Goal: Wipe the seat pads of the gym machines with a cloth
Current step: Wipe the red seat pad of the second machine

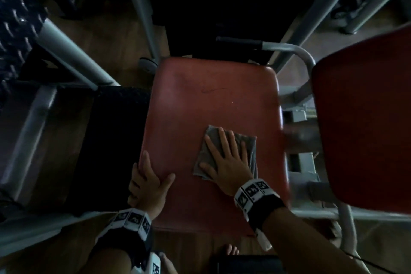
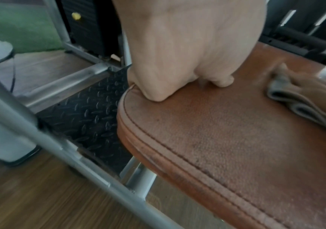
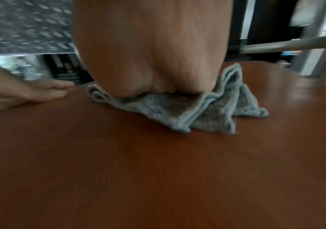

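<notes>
Under right hand [image 1: 229, 162], cloth [image 1: 203, 153], seemingly folded.

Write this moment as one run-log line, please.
step: wipe pad | right hand: flat, pressing cloth on pad | left hand: rests on pad's left edge

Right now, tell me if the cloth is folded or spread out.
Folded. The right wrist view shows several stacked hemmed edges of the cloth, pressed on the seat pad under the flat right hand.
</notes>
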`<state>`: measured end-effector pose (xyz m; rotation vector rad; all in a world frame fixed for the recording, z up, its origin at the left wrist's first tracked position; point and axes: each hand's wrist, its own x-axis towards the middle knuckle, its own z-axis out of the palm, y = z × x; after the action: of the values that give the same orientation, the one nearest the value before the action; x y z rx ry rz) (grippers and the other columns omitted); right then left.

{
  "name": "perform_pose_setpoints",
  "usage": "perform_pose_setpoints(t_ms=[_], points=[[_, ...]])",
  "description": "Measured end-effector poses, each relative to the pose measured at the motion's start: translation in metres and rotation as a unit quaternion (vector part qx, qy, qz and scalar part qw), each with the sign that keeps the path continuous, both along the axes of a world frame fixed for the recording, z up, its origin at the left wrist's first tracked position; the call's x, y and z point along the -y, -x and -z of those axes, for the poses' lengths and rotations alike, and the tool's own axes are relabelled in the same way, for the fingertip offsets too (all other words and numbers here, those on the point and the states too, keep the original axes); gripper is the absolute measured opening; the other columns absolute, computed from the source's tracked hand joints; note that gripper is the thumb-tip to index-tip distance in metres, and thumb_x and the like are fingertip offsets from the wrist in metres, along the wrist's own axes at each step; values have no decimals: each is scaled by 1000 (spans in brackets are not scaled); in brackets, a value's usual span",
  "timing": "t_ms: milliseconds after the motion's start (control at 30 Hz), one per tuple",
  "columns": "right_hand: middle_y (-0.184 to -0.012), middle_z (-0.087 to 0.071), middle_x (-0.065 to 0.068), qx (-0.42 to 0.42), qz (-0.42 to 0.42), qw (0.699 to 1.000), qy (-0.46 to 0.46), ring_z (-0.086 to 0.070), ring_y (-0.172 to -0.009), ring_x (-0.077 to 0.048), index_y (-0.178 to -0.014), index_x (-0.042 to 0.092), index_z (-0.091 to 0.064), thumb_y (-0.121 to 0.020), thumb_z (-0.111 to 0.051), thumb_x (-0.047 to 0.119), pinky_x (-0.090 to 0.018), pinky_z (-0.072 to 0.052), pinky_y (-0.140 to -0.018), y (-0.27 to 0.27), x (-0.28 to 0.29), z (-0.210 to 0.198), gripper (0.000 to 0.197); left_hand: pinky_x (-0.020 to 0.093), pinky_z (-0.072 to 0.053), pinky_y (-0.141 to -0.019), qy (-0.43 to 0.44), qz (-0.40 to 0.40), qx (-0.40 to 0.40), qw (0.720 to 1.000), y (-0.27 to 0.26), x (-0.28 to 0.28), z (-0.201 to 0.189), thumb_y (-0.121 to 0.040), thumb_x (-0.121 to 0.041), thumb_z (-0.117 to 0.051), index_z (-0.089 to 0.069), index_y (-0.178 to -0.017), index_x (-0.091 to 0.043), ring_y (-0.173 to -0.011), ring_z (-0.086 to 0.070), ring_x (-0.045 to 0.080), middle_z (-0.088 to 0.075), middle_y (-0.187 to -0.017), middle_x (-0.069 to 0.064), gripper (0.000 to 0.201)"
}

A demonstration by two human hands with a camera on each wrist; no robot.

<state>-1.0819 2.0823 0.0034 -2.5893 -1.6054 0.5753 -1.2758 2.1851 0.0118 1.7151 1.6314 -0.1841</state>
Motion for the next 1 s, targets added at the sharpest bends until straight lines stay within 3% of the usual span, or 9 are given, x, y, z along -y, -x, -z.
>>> perform_pose_setpoints(t_ms=[167,300,400,500,600,767,900,1000], points=[[-158,25,1,-22,125,991,48,19,-145,-35,-148,42,15,-84,-8,75,-60,0,-114,-10,37,-6,76,63,-19,-109,-1,2,7,1000,0,0,-1,-86,-61,-54,18,-145,-48,-140,-14,43,5,-159,7,94],[-159,23,-1,-28,232,970,67,15,-145,-38,-149,42,14,-88,-19,72,-63,-6,-113,-11,55,-8,76,64,-17,-110,10,2,19,1000,0,-1,-2,-86,-60,-55,19,-144,-50,-141,-10,42,6,-158,7,95],[-160,20,-2,-30,296,952,70,13,-145,-39,-149,43,13,-84,-17,73,-64,-13,-110,-6,69,-9,77,64,-15,-111,12,-2,27,1000,0,-1,-3,-86,-58,-56,18,-145,-50,-142,-9,43,7,-159,10,95],[-160,19,-4,-31,353,931,83,-1,-145,-42,-150,41,13,-89,-20,71,-62,-26,-106,-1,80,-16,75,64,-16,-111,11,-3,22,1000,0,-1,-3,-86,-59,-55,17,-145,-49,-141,-10,43,6,-159,10,94],[-160,17,-5,-81,396,909,103,-12,-143,-41,-150,38,14,-93,-28,64,-63,-27,-106,-6,88,-23,75,64,-17,-111,10,0,24,1000,1,-1,-2,-86,-60,-55,17,-146,-48,-141,-10,43,6,-158,9,94],[-158,-9,-13,-155,427,884,109,-30,-135,-45,-151,29,14,-98,-38,48,-58,-31,-108,-23,101,-27,77,64,-16,-111,12,2,32,999,2,0,-2,-87,-60,-54,18,-145,-47,-141,-9,42,7,-158,7,94],[-145,-37,-25,-217,461,854,100,-42,-130,-41,-153,13,0,-100,-43,38,-45,-35,-106,-35,118,-30,73,64,-16,-111,16,0,38,999,2,-1,-2,-86,-60,-55,18,-146,-47,-141,-9,42,9,-158,7,95],[-134,-51,-24,-247,473,838,112,-50,-122,-39,-144,8,-25,-99,-45,36,-39,-40,-98,-35,133,-26,57,64,-16,-111,12,5,24,1000,1,0,-3,-86,-61,-53,18,-146,-45,-141,-11,43,8,-159,9,94]])
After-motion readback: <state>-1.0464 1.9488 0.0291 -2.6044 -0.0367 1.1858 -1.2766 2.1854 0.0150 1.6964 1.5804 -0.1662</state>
